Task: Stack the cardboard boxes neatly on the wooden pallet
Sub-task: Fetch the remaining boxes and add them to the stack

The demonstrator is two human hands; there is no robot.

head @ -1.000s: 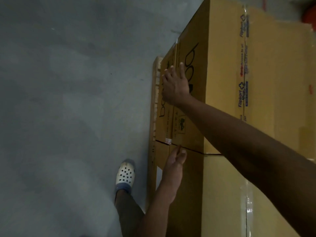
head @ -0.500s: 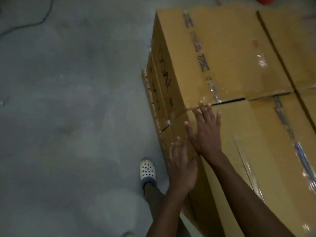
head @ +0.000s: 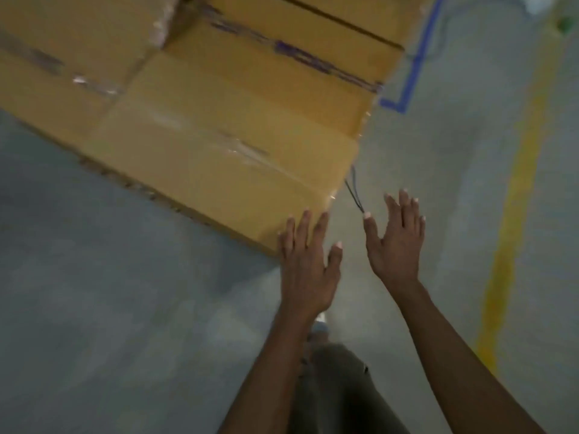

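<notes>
The left hand (head: 308, 267) and the right hand (head: 396, 242) are bare, as are both forearms as far as the picture's lower edge, and the nails are cut short. Between the arms one leg shows in loose, dull grey-olive trousers (head: 338, 386) with a small dark mark on the cloth. Beyond the trouser leg the pale toe of a shoe (head: 320, 322) shows, blurred.

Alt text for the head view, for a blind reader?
Two open bare hands reach toward the near corner of a stack of tan taped cardboard boxes: left hand at the corner, right hand over the grey concrete floor. A yellow painted line and blue tape line mark the floor.
</notes>
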